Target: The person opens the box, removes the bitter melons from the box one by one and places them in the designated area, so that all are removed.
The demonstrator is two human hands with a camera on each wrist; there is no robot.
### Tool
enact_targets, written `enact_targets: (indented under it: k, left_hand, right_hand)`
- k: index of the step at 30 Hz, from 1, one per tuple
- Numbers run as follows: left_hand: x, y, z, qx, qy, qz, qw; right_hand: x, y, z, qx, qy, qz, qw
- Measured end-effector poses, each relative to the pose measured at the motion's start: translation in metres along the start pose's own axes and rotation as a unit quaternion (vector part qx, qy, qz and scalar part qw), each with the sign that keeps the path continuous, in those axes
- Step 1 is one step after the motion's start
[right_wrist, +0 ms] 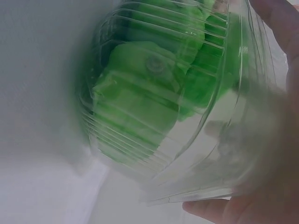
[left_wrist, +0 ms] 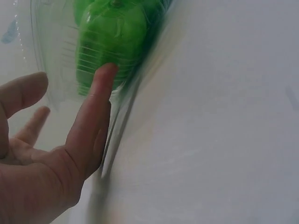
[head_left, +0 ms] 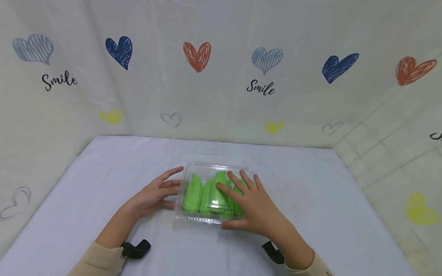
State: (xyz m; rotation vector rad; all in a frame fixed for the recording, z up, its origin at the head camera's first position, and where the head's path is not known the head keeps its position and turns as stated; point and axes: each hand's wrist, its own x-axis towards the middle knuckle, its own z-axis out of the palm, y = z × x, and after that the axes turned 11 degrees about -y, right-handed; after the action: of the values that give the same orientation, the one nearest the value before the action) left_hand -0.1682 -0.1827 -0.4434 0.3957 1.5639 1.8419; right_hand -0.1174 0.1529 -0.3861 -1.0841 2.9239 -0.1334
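A lidded clear plastic box (head_left: 188,168) lies on the white-covered table. Inside it are several bright green, elongated ridged pieces (head_left: 192,193), narrowing toward the top and fruit-like. My left hand (head_left: 152,197) is beside the box's left side with fingers spread, fingertips right at the wall. In the left wrist view one extended finger (left_wrist: 93,107) overlaps the ribbed wall. Over the right part of the lid is my right hand (head_left: 257,209), its fingers fanned out and its thumb near the front right rim. It hides some green pieces. The right wrist view shows the ribbed side with a green piece (right_wrist: 140,93) behind it.
White cloth (head_left: 310,199) covers the table around the box. A pale backdrop (head_left: 221,88) printed with hearts and "Smile" rises behind it. A black strap piece (head_left: 136,250) is on the left wrist and another (head_left: 273,253) on the right.
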Motion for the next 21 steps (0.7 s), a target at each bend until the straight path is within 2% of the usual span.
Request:
enact_targets:
  k: [7, 21]
  left_hand:
    - [-0.0014, 0.0004, -0.0002, 0.021, -0.017, 0.012, 0.9996]
    - [0.0017, -0.0034, 0.0052, -0.050, -0.057, 0.014, 0.9970]
  right_hand:
    - [0.0014, 0.0019, -0.0006, 0.000, 0.009, -0.004, 1.000]
    - [0.0008, 0.0056, -0.0013, -0.001, -0.008, -0.013, 1.000]
